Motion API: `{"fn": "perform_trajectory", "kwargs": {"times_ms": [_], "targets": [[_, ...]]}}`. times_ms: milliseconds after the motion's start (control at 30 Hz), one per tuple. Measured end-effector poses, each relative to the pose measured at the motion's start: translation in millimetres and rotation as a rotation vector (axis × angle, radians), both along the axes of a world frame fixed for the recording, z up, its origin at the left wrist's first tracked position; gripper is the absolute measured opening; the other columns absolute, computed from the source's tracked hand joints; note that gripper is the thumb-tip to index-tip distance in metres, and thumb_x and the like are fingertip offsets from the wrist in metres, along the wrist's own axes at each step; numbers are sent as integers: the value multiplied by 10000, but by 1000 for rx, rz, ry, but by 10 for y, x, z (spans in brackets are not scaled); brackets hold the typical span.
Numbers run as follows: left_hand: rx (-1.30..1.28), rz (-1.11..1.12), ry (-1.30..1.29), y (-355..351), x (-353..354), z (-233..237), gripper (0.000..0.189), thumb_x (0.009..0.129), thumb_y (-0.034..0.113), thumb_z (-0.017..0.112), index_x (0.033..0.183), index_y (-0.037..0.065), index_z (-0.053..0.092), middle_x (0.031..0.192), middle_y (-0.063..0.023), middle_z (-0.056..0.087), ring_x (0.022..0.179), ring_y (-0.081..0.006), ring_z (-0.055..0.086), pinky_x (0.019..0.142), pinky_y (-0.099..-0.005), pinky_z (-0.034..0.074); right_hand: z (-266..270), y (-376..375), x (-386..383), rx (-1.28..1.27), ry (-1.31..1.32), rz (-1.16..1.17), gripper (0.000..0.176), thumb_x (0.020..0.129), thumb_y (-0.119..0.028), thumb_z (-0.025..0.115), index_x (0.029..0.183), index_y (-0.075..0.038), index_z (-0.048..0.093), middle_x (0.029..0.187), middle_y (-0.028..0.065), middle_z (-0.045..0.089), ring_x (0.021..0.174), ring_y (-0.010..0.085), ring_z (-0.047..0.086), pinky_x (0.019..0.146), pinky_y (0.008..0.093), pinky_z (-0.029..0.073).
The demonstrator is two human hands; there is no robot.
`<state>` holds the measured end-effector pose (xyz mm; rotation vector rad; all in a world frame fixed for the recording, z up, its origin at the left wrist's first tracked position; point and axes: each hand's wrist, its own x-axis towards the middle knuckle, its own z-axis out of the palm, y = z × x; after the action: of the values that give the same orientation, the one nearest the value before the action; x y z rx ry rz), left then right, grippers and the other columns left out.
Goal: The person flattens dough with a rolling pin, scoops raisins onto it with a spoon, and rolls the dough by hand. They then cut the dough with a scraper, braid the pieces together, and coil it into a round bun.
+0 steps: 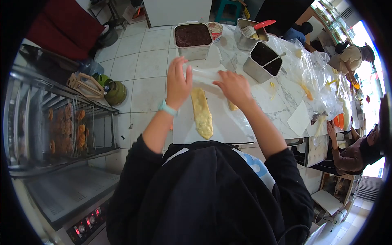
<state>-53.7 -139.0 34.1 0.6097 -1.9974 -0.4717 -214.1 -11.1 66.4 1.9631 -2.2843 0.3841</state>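
Note:
A long, flat strip of pale yellow dough [203,116] lies on the white work surface in front of me. Beyond its far end, a whitish, blurred rolling pin [204,76] spans between my hands. My left hand [179,83] is at its left end, fingers stretched upward and apart, with a pale green band on the wrist. My right hand [234,86] rests over the right end with its fingers bent, partly hiding it. A smaller dough piece [232,105] shows beside my right wrist, mostly covered by the forearm.
Behind my hands stand a metal container of dark filling [193,36], a can [215,32], a second dark-filled container [263,63] with a spoon, and one holding a red-handled tool [264,24]. Plastic sheets [312,77] lie right. A rack of baked goods [67,128] stands left. Other people work at right.

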Motion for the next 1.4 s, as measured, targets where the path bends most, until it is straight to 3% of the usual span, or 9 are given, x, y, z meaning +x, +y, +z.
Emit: {"fn": "perform_trajectory", "kwargs": {"times_ms": [67, 200, 400, 467, 567, 967, 1067, 1133, 1400], "targets": [[-17, -9, -222, 430, 108, -223, 492, 904, 270, 490, 1281, -34, 408, 1384, -221, 360, 1283, -400, 326, 1054, -479, 268, 45, 288, -71, 26, -83, -127, 404, 861, -418, 557, 1070, -72, 565, 971, 135, 627, 867, 309, 607, 749, 391, 467], [37, -92, -470, 832, 181, -677, 580, 900, 339, 482, 1337, -24, 366, 1426, -211, 300, 1326, -393, 264, 1084, -498, 203, -64, 793, -81, -117, -385, -316, 441, 875, -415, 553, 1107, -41, 550, 950, 151, 635, 793, 338, 610, 689, 406, 472], [-16, -166, -778, 648, 118, -378, 655, 892, 386, 477, 1350, -56, 325, 1404, -240, 327, 1311, -404, 289, 1083, -514, 176, -80, 1095, 125, -84, -804, -484, 416, 886, -357, 579, 1081, 11, 563, 723, 179, 596, 645, 290, 573, 600, 368, 437], [325, -273, -923, 550, 94, -135, 691, 892, 406, 474, 1360, -69, 291, 1425, -237, 290, 1328, -404, 253, 1082, -528, 160, -93, 1151, 184, -99, -895, -505, 408, 887, -343, 585, 1074, 18, 567, 678, 175, 575, 612, 260, 555, 582, 351, 426], [-61, -87, -646, 689, 119, -241, 714, 897, 407, 468, 1369, -82, 249, 1444, -253, 232, 1344, -409, 207, 1086, -528, 146, -45, 1264, 277, -45, -967, -553, 407, 889, -340, 586, 1087, 15, 570, 672, 152, 560, 600, 206, 523, 573, 318, 420], [20, -234, -775, 1464, 390, -501, 740, 886, 441, 473, 1359, -91, 272, 1447, -265, 211, 1367, -367, 179, 1103, -480, 144, -113, 1506, 588, -50, -932, -540, 394, 895, -317, 584, 1090, 24, 568, 653, 123, 549, 554, 174, 474, 546, 307, 401], [137, -334, -725, 1373, 438, -496, 738, 894, 437, 466, 1364, -93, 256, 1450, -264, 203, 1369, -377, 163, 1100, -490, 142, -130, 1513, 603, -105, -915, -489, 404, 896, -329, 581, 1088, 26, 569, 642, 114, 542, 538, 171, 470, 541, 304, 399], [374, -383, -419, 1326, 515, -395, 720, 904, 411, 465, 1365, -96, 245, 1453, -260, 197, 1367, -383, 166, 1100, -489, 148, -65, 1533, 586, -37, -1019, -535, 411, 895, -335, 582, 1089, 28, 569, 633, 113, 536, 532, 159, 463, 535, 302, 396], [9, -495, -738, 1655, 707, -500, 723, 894, 447, 469, 1388, -38, 258, 1467, -234, 188, 1361, -373, 197, 1103, -461, 168, -159, 1601, 564, -63, -980, -540, 415, 889, -337, 593, 1092, 24, 569, 631, 105, 534, 540, 143, 462, 538, 291, 394]]}}
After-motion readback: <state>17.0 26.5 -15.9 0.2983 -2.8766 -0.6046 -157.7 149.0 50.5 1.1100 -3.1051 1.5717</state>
